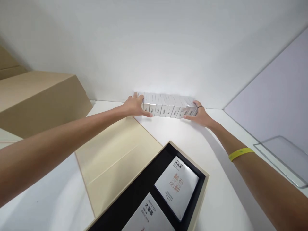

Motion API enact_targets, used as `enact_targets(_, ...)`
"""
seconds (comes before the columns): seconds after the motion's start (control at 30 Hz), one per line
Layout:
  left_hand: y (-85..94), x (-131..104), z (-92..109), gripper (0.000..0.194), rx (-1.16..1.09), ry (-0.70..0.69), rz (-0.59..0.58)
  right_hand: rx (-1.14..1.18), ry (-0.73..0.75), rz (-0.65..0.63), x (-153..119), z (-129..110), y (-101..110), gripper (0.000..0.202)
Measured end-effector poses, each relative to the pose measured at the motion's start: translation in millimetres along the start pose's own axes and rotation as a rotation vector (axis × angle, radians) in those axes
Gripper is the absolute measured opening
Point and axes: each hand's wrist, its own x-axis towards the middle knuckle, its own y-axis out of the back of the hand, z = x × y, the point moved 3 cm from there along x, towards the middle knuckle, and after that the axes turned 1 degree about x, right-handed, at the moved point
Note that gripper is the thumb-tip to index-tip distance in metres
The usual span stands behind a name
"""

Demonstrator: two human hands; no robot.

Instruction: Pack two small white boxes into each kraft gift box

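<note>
A row of several small white tea boxes stands upright, pressed side by side against the back wall. My left hand grips the row's left end, thumb in front and fingers over the top and side. At the right end, my right hand wraps the last boxes, its thumb along their front. Nearer to me lies an open gift box with a black inside and a cream rim. In it sit two white tea boxes, one at the right and another cut off by the bottom edge.
The gift box's cream lid flap lies spread to the left. Brown cardboard boxes stand at the far left. A clear tray-like object with a grey rim lies at the right by a pale panel. A white wall closes off the back.
</note>
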Motion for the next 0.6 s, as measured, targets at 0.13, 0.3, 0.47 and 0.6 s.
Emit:
enact_targets(0.13, -11.1, -4.4, 14.2, 0.083, 0.003, 0.117, 0.088, 0.023, -0.077, 0.082, 0.5, -2.7, -12.0, 0.105)
enact_targets(0.3, -14.7, -8.8, 16.9, 0.072, 0.012, 0.116, 0.103, 0.075, -0.109, 0.069, -7.0, -3.9, -20.1, 0.123)
enact_targets(0.47, -20.1, -6.4, 22.4, 0.092, 0.024, 0.173, 0.148, 0.078, -0.201, 0.146, -6.8, -15.5, -35.0, 0.142)
enact_targets(0.6, -21.1, -4.1, 22.8, 0.096, 0.015, 0.199, 0.151, 0.1, -0.194, 0.22, -9.1, -16.9, -43.5, 0.136)
